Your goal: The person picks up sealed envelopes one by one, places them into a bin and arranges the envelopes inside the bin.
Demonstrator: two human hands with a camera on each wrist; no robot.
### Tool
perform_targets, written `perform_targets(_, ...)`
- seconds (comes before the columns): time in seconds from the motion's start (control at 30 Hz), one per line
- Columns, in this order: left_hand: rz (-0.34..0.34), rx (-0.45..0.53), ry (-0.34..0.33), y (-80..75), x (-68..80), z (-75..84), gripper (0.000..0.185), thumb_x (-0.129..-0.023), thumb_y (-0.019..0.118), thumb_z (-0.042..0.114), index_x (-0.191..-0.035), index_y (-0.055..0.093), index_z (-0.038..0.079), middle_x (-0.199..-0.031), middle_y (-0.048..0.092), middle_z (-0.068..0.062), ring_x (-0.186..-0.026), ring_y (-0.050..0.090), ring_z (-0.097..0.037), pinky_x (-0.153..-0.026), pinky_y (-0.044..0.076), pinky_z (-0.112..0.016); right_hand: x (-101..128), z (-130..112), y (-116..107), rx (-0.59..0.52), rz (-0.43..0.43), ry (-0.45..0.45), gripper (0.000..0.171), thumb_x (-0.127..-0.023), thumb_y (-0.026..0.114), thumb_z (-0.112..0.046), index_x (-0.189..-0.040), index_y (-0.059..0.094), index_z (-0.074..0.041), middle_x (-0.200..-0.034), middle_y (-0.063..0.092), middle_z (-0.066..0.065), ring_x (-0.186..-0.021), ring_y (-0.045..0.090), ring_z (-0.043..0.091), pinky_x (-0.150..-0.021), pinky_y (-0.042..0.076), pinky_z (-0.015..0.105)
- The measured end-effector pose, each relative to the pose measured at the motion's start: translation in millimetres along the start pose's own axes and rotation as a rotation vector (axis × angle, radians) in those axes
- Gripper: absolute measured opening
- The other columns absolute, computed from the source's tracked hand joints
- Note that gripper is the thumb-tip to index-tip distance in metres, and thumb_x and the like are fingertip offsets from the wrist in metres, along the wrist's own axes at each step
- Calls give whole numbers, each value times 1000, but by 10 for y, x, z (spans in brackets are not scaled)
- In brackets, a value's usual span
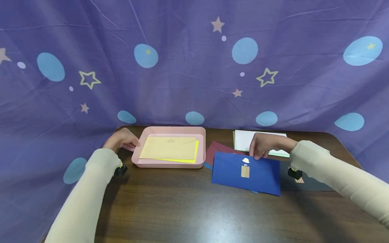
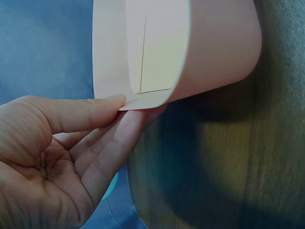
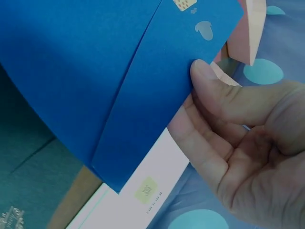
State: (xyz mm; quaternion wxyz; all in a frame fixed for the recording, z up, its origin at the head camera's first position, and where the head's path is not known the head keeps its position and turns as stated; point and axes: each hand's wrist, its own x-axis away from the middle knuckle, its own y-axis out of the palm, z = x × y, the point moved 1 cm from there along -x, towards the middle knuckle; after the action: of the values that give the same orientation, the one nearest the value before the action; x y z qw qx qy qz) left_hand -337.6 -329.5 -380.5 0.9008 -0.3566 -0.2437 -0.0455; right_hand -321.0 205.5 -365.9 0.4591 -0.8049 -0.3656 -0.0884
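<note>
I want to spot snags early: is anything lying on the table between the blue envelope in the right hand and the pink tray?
Only a dark red envelope lies flat between the blue envelope and the pink tray. The right hand pinches the blue envelope's far edge; the left hand holds the tray's corner.

My table [image 1: 182, 209]: dark wood. On it, L to R: pink tray [image 1: 170, 164] (envelopes inside), maroon envelope [image 1: 216, 148], blue envelope [image 1: 261, 173] w/ sticker, white envelope [image 1: 243, 139] at back, dark envelope [image 1: 310, 184] at R edge.
</note>
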Motion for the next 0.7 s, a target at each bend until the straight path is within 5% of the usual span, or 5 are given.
perform_targets(0.7,18,-14,1,16,31,9,34,-86,71,-3,-116,62,-16,-72,63,-2,-61,65,-8,-66,66,-25,46,-95,-200,2,46,-65,9,-86,74,4,-95,77,1,-86,75,8,-74,67,14,-66,65,35)
